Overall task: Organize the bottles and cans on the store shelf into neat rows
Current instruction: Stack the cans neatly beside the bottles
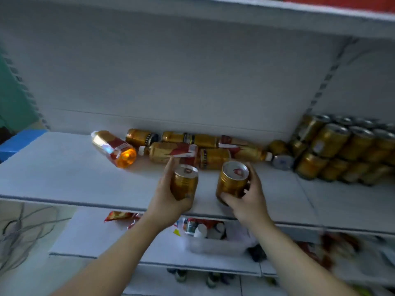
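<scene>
My left hand (168, 199) grips an upright gold can (184, 182) above the front part of the white shelf (64, 167). Beside it, my right hand (251, 197) holds a second gold can (232, 180), tilted slightly. Behind them several gold cans and amber bottles lie on their sides in a jumble (192, 148) along the shelf's back. One bottle (113, 148) lies apart at the left, its orange base facing me. At the right, gold cans (342, 146) stand stacked in rows.
The shelf above (277, 16) overhangs the space. A lower shelf (106, 242) holds snack packets and a bin of small bottles (205, 231). A blue box (19, 142) sits at the far left edge. Grey cables (23, 225) hang at lower left.
</scene>
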The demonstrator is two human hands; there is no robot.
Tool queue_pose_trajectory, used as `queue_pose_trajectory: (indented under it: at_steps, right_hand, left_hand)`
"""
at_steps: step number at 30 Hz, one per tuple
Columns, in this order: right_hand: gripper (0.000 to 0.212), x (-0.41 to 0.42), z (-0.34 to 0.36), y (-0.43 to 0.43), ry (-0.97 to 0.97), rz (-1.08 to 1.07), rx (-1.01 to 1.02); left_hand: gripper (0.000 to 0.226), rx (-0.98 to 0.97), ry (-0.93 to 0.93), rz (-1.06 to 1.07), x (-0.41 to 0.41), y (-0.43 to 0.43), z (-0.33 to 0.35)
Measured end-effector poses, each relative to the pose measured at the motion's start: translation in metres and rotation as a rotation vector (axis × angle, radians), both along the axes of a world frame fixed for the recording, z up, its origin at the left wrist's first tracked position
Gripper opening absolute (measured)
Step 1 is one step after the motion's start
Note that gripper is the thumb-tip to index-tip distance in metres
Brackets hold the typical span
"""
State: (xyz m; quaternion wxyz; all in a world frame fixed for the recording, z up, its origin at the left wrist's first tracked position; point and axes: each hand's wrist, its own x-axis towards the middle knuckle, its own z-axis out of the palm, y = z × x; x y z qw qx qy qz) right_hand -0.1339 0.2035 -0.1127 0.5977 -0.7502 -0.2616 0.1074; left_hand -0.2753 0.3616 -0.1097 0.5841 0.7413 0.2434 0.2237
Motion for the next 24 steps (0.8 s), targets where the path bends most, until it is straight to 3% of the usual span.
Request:
queue_pose_trajectory:
  at_steps: [5,13,18,24]
  right_hand:
    - [0.078,0.008,0.008,-0.072,-0.014,-0.167,-0.059]
    - [0.06,0.078,0.018,-0.204,0.243,-0.469,0.252]
    - [0.067,0.134,0.026,-0.297,0.202,-0.431,0.133]
    - [0.061,0.176,0.025,-0.355,0.132,-0.319,-0.052]
  left_hand:
    - [0.093,-0.002,0.004,-0.135,0.044,-0.051,0.003]
    - [0.063,0.044,-0.048,-0.223,0.132,-0.164,0.017]
    - [0.064,0.095,-0.008,-0.187,0.198,-0.244,0.017]
    - [0.067,0.25,0.074,-0.186,0.244,-0.289,0.003]
